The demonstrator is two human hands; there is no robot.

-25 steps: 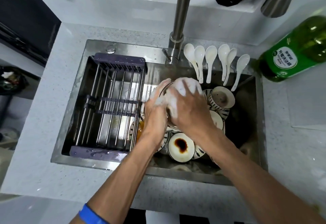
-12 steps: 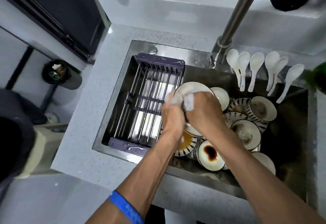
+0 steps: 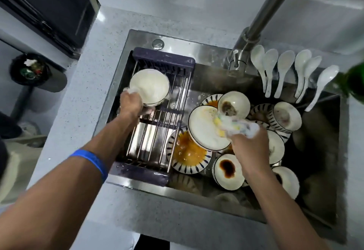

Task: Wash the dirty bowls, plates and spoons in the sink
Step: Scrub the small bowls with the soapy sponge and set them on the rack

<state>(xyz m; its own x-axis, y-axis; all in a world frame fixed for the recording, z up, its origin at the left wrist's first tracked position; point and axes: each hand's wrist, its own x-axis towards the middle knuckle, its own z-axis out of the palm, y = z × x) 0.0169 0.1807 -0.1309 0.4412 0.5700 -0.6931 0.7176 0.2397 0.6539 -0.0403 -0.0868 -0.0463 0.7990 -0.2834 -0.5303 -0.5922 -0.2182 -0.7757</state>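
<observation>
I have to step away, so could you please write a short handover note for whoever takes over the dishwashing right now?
Left hand holds a soapy bowl over the drying rack.
Right hand grips the sudsy sponge above the dirty pile.
Six spoons lean on the sink's back ledge.
Done: one bowl scrubbed.
Left: the remaining stained bowls and plates, such as the orange-sauced plate, then the spoons if unwashed.

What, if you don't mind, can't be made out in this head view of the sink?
- Sponge in the right hand: motion blur and foam hide its shape.
- Green bottle: cut off by the right edge.
- Left hand fingers: hidden under the soapy bowl.
- Faucet top: cut off by the upper edge.
</observation>
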